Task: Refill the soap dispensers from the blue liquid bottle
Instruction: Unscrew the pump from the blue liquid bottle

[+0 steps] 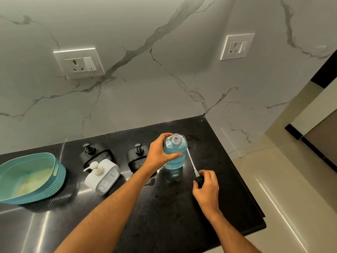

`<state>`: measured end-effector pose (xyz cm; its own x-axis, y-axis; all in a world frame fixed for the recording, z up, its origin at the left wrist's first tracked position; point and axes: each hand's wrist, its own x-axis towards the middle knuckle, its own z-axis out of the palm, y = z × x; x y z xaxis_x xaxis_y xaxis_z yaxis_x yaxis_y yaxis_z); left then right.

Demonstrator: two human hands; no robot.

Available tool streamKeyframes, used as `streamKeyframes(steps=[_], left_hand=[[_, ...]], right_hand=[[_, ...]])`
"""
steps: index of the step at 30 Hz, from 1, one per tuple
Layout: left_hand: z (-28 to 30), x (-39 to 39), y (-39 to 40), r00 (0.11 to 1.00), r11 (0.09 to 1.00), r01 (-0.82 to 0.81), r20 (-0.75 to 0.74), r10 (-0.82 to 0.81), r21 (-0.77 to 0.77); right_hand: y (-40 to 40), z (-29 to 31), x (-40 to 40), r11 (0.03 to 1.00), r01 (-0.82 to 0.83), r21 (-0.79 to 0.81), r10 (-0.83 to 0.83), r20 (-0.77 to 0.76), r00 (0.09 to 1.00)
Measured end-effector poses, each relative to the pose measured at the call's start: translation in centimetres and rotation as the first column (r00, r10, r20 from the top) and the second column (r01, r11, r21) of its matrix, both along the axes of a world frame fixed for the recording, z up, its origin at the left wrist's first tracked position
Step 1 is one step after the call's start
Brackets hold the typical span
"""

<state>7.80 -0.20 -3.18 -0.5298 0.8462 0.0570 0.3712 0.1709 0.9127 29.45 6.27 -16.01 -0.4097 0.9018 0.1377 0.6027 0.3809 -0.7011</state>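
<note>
Blue liquid bottle (174,154) stands uncapped on the black table (164,207); my left hand (160,152) wraps its shoulder. Right hand (207,187) pinches the removed pump (197,177). I judge it heavy, slick, rigid: grip mid-body, clear of the open neck.

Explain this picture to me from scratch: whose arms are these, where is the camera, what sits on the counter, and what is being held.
There is no machine here. The camera is worn on a person's head and looks down at their own hands. The left hand grips an open bottle of blue liquid standing on the black counter. The right hand holds the bottle's pump, whose tube lies on the counter. Also there: a white soap dispenser, two black dispensers behind it, and a teal basket.
</note>
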Motion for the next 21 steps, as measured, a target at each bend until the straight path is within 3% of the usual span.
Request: streamKeyframes(steps=[14, 21], left_hand=[[0.4, -0.1, -0.4, 0.998, 1.000, -0.022, -0.055, 0.021, -0.018], [1.5, 0.0, -2.9, 0.987, 0.996, -0.078, -0.137, 0.084, 0.049]], right_hand=[[0.3, 0.2, -0.4, 0.999, 0.000, -0.033, 0.001, 0.036, 0.999], [0.2, 0.9, -0.3, 0.999, 0.016, -0.030, -0.015, 0.015, 1.000]])
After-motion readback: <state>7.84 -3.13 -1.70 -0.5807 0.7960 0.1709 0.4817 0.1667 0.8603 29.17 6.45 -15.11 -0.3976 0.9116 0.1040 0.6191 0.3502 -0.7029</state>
